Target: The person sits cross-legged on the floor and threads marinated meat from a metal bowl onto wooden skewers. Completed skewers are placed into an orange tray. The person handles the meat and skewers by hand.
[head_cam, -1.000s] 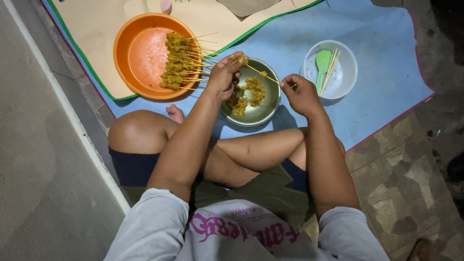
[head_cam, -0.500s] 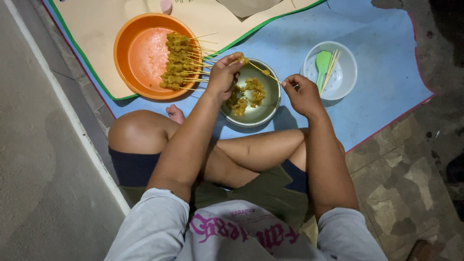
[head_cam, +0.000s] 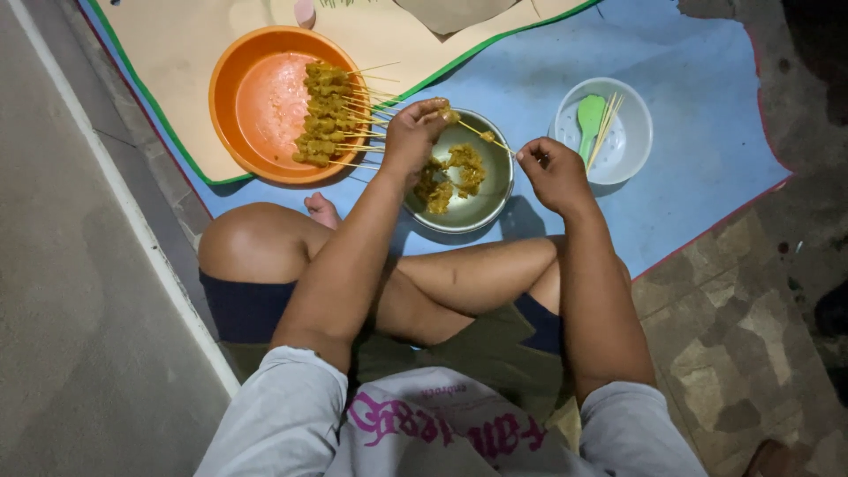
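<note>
My left hand (head_cam: 413, 134) pinches a piece of yellow marinated meat at the far rim of the metal bowl (head_cam: 491, 201). My right hand (head_cam: 549, 168) grips the blunt end of a thin bamboo skewer (head_cam: 484, 134) that runs across the bowl to the left fingers, with a meat piece threaded on it. More yellow meat (head_cam: 452, 175) lies inside the bowl. An orange bowl (head_cam: 256, 97) to the left holds a row of finished skewers (head_cam: 329, 115).
A white plastic bowl (head_cam: 629, 141) at the right holds a green spoon (head_cam: 588, 117) and bare bamboo sticks (head_cam: 606, 122). All sit on a blue mat (head_cam: 689, 106) with a beige sheet (head_cam: 185, 44) behind. My crossed bare legs (head_cam: 442, 283) lie below; tiled floor (head_cam: 733, 353) at right.
My right hand moved away from the bowl toward the right, drawing the skewer out. My left hand stays at the bowl's far rim with the meat.
</note>
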